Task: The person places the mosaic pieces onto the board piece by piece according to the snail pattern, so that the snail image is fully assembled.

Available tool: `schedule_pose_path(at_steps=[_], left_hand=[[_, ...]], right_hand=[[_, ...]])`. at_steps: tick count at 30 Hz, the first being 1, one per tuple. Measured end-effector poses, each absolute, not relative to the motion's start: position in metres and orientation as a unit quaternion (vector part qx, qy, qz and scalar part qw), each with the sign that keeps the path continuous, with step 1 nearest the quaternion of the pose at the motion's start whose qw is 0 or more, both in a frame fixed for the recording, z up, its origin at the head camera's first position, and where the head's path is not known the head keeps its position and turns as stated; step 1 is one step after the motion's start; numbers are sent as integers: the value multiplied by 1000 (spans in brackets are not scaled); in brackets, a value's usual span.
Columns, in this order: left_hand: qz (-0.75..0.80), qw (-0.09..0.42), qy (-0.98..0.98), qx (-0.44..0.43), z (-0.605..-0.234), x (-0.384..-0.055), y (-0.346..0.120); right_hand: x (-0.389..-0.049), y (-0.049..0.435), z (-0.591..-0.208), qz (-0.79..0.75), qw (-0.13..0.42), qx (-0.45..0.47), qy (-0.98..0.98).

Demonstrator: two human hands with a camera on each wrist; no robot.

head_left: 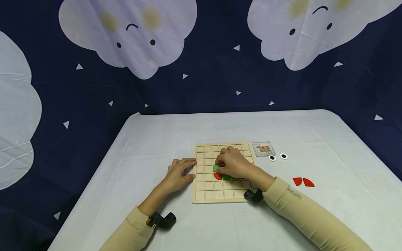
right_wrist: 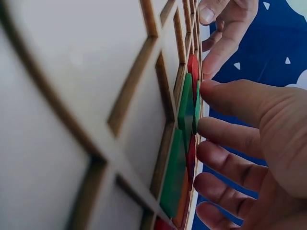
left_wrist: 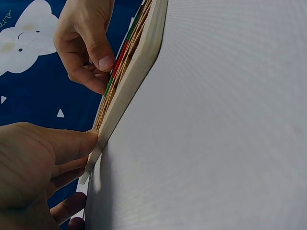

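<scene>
A wooden grid board (head_left: 204,195) lies on the white table. My left hand (head_left: 179,174) touches its left edge, with thumb and fingers spread along the side. Over the middle of the board, my right hand (head_left: 233,163) pinches a small green tile (head_left: 216,168) between thumb and index finger, down at the grid. Just below that tile is a rounded red piece (head_left: 217,176). Another green tile (head_left: 226,177) sits beside the red piece, partly under the hand. In the right wrist view, raised green tiles (right_wrist: 173,175) and an orange piece (right_wrist: 183,196) show in the grid.
A picture card (head_left: 263,149) lies off the board's far right corner. Near it are two white discs with black centres, one nearer (head_left: 272,158) and one farther right (head_left: 283,156). Two red pieces, a smaller wedge (head_left: 297,181) and a longer one (head_left: 309,182), lie beyond the right forearm.
</scene>
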State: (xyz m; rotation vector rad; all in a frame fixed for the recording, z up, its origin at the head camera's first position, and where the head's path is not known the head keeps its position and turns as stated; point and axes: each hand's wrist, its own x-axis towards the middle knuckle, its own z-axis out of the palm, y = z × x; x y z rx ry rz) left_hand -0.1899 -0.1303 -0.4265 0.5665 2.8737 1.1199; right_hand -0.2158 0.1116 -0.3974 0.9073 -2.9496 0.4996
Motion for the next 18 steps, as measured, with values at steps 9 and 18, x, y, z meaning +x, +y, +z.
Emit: schedule_pose_path(at_steps=[9,18], left_hand=[[354,0,917,182,-427,-190,-131],[352,4,918,183,-425,-190,-131]], right_hand=[[-211,124,-386,192,22,283,-939],[-198,166,-378,215,45,246,-944]])
